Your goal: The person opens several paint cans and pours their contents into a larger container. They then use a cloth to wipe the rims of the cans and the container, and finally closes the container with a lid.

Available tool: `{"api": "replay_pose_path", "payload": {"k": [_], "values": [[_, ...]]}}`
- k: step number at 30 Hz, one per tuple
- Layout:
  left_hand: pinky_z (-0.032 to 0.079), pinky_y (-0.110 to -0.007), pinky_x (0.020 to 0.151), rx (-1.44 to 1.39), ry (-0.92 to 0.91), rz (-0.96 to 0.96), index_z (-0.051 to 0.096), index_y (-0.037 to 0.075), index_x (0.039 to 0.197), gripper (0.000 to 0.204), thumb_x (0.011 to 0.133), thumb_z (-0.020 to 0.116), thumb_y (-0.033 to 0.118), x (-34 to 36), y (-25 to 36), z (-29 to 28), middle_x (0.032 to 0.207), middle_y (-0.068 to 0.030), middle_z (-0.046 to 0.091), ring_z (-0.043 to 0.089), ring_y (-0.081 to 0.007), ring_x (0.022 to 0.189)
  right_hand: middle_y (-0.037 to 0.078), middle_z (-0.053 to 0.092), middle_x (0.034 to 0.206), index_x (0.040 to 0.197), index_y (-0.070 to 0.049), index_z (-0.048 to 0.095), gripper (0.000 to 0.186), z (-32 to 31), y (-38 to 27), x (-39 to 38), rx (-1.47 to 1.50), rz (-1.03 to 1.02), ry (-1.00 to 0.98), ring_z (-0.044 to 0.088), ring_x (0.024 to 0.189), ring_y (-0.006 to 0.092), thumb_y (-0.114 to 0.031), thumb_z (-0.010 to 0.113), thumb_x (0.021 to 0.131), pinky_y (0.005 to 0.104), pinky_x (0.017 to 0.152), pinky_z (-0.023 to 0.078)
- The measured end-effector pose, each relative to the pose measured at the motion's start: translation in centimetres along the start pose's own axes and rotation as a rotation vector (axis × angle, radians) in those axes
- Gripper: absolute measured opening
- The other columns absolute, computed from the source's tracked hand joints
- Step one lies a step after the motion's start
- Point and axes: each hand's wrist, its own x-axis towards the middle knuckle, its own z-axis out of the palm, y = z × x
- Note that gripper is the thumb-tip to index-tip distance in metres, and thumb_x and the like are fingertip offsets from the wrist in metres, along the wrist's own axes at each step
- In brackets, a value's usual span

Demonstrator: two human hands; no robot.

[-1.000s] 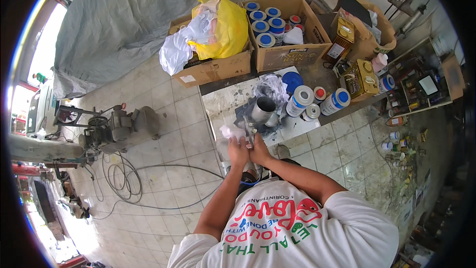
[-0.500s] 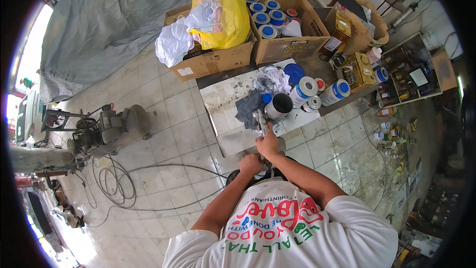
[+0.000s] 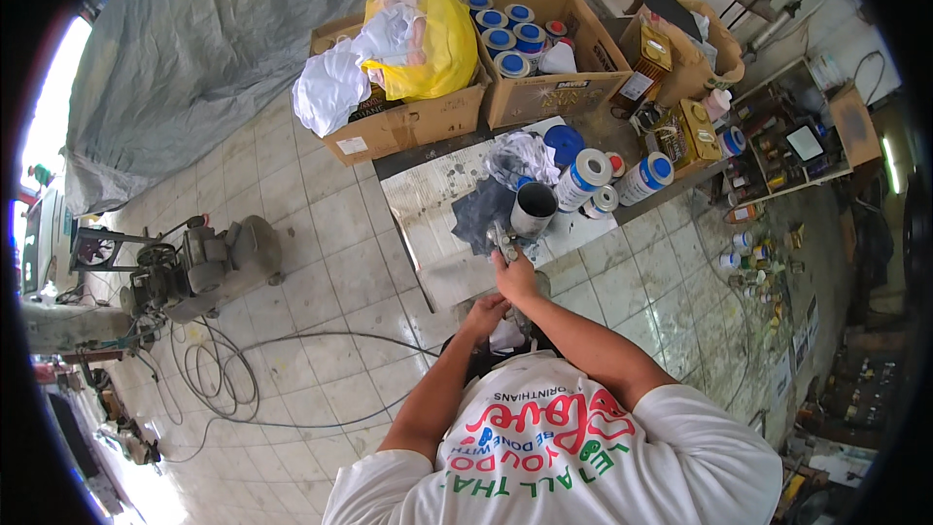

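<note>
My right hand (image 3: 516, 277) is closed around a silver spray gun (image 3: 502, 240), its metal head pointing away from me beside a dark open can (image 3: 535, 209). Just below and to the left is my left hand (image 3: 488, 313), fingers drawn together close to the right wrist; what they hold, if anything, is hidden. Under the gun's head lies a dark grey cloth (image 3: 476, 219) on a paint-stained white board (image 3: 432, 199). A crumpled whitish rag (image 3: 520, 157) lies behind the can, near a round blue lid (image 3: 563, 143).
White cans (image 3: 589, 171) with blue trim stand right of the dark can. Behind are a carton of blue-lidded cans (image 3: 544, 97) and a carton (image 3: 408, 126) with a yellow bag (image 3: 437, 49). An air compressor (image 3: 209, 267) and a coiled hose (image 3: 219, 369) occupy the left floor.
My left hand has risen slightly and its fingers have come nearer my right wrist. The spray gun has shifted slightly against the can. The whole view has moved a little.
</note>
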Motion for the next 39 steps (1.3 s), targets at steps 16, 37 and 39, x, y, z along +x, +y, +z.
{"api": "replay_pose_path", "payload": {"k": [16, 37, 39], "values": [[0.053, -0.031, 0.087, -0.250, -0.010, -0.135, 0.074, 0.003, 0.120, 0.023, 0.101, 0.065, 0.012, 0.3, -1.0, 0.8, 0.108, -0.0058, 0.076, 0.069, -0.0156, 0.096, 0.032, 0.071, 0.111, 0.146, -0.004, 0.045, 0.059, 0.0, 0.9, -1.3, -0.199, 0.017, -0.127, 0.068, 0.096, 0.0538, -0.034, 0.065, 0.100, 0.0591, 0.080, 0.055], [0.048, -0.029, 0.088, -0.090, 0.167, 0.006, 0.075, 0.003, 0.125, 0.033, 0.104, 0.068, 0.028, -4.5, -0.4, -5.5, 0.100, -0.0012, 0.078, 0.062, -0.0108, 0.094, 0.038, 0.041, 0.143, 0.163, 0.007, 0.018, 0.086, -5.4, 5.5, 3.8, -1.190, 0.135, -0.357, 0.058, 0.125, 0.0458, -0.022, 0.064, 0.096, 0.0427, 0.078, 0.065], [0.048, -0.029, 0.090, -0.087, 0.181, -0.010, 0.075, 0.003, 0.124, 0.034, 0.103, 0.068, 0.028, -4.6, -0.8, -5.6, 0.100, -0.0016, 0.077, 0.063, -0.0110, 0.096, 0.038, 0.041, 0.144, 0.162, 0.007, 0.020, 0.087, -5.4, 4.7, 3.9, -1.192, 0.135, -0.329, 0.053, 0.130, 0.0464, -0.022, 0.066, 0.094, 0.0454, 0.071, 0.066]]}}
